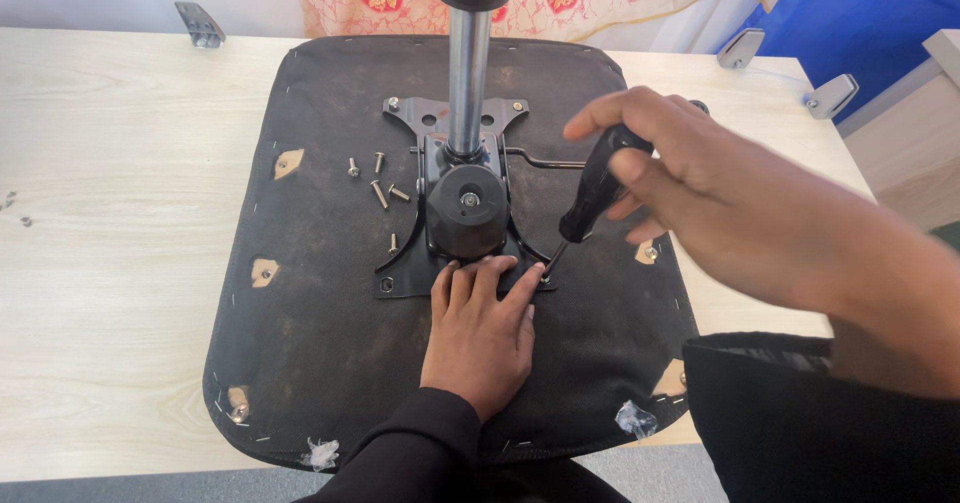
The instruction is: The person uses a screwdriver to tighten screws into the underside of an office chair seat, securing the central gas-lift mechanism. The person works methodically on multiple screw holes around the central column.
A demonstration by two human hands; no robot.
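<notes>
On the upturned seat base, your left hand is pressing flat, open, against the mounting plate; your right hand is gripping the screwdriver by its slim, stiff handle, tip at the plate's corner.

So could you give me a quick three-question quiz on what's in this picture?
1. True or false: the right hand holds a hammer.
2. Where does the left hand rest? A) on the table B) on the chair seat by the metal plate
3. What lies loose left of the metal post?

Key: 1. False, it grips a screwdriver. 2. B. 3. Screws.
</notes>
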